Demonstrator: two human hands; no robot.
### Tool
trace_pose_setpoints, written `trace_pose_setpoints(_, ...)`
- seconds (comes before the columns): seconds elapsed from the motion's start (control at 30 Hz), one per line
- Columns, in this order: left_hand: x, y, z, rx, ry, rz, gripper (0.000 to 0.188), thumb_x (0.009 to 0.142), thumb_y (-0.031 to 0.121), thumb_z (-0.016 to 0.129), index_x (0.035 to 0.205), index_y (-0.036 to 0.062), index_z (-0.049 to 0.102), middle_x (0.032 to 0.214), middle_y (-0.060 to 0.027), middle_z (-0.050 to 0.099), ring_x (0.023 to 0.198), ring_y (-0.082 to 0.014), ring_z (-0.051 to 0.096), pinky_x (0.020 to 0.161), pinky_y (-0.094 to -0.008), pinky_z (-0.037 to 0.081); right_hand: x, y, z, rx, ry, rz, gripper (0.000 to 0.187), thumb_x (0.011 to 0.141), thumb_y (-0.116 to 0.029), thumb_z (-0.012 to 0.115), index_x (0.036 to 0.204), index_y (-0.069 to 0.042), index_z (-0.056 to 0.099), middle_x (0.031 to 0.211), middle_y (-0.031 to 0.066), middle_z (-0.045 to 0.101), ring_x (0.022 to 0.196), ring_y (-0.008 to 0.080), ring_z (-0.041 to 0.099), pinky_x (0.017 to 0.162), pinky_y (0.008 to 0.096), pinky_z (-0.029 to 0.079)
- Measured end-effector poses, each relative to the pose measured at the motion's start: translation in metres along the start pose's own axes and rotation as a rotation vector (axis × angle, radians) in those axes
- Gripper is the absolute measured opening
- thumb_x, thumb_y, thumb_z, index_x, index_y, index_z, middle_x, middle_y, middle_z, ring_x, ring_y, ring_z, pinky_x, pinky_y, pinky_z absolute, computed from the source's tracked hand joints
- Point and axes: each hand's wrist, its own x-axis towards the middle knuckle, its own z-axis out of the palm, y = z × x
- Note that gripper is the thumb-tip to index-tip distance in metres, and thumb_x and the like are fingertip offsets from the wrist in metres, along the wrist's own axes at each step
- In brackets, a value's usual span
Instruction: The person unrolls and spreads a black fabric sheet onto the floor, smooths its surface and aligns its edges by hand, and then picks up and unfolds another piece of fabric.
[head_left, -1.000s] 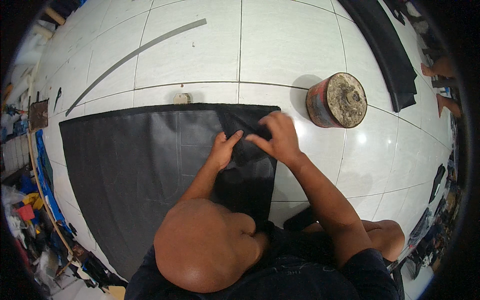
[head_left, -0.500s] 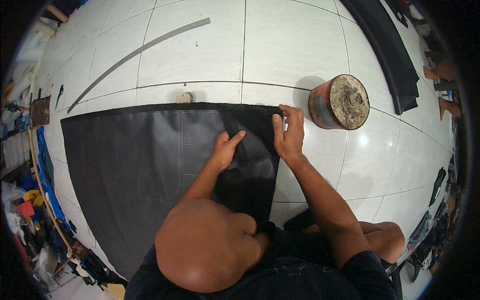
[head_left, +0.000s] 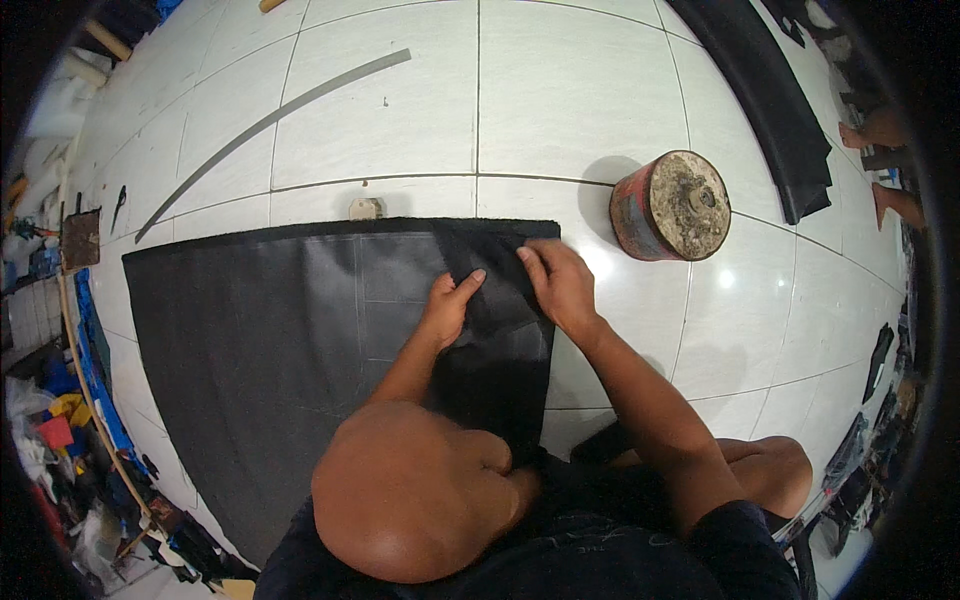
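A large black sheet of cloth-like material (head_left: 260, 330) lies on the floor in front of me, with thin pale lines drawn on its dull surface. Near its far right corner a darker, loose black layer (head_left: 500, 290) lies wrinkled over it. My left hand (head_left: 448, 310) is closed at the left side of this layer, thumb on top and the other fingers mostly hidden. Just inside the corner, my right hand (head_left: 565, 287) bends over the same layer, its thumb and fingers pinching the black material.
A round, rusty can (head_left: 672, 207) stands right of the sheet. Beyond the far edge are a small pale block (head_left: 366, 208) and a long grey strip (head_left: 280, 115). Folded black material (head_left: 765, 110) lies at the far right. Assorted clutter (head_left: 70, 440) lines the left side.
My right hand has moved left from the sheet's corner onto the black layer, and its fingers have closed. My left hand stays in nearly the same place.
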Motion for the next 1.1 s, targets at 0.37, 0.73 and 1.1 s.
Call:
trace_pose_setpoints(0.37, 0.002, -0.003, -0.007, 0.027, -0.019, -0.021, 0.018, 0.094, 0.018, 0.062, 0.102, 0.0022, 0.064, 0.097, -0.0039, 0.066, 0.084, -0.0134, 0.062, 0.077, -0.0296, 0.051, -0.015, 0.005, -0.002, -0.246, -0.201, -0.363, 0.026, 0.079, -0.036, 0.071, 0.081, -0.011, 0.065, 0.079, 0.0037, 0.061, 0.08, 0.0236, 0.056, 0.072, 0.0387, 0.037)
trace_pose_setpoints(0.73, 0.0, -0.002, 0.0, 0.007, -0.025, -0.028, 0.017, 0.093, 0.016, 0.062, 0.103, 0.0024, 0.064, 0.099, -0.0041, 0.067, 0.086, -0.0139, 0.063, 0.078, -0.0297, 0.051, 0.0, 0.003, -0.011, -0.015, 0.169, 0.012, 0.031, 0.091, -0.031, 0.06, 0.108, -0.004, 0.061, 0.103, 0.0137, 0.06, 0.099, 0.0322, 0.056, 0.084, 0.0444, 0.039)
trace_pose_setpoints(1.1, -0.001, 0.0, 0.0, 0.014, -0.059, -0.024, 0.014, 0.094, 0.016, 0.061, 0.1, 0.0035, 0.064, 0.095, -0.004, 0.066, 0.082, -0.0139, 0.062, 0.074, -0.0296, 0.051, -0.018, 0.001, 0.002, -0.259, -0.23, -0.353, 0.029, 0.079, -0.036, 0.071, 0.087, -0.01, 0.063, 0.084, 0.0061, 0.059, 0.079, 0.0254, 0.057, 0.074, 0.0384, 0.037)
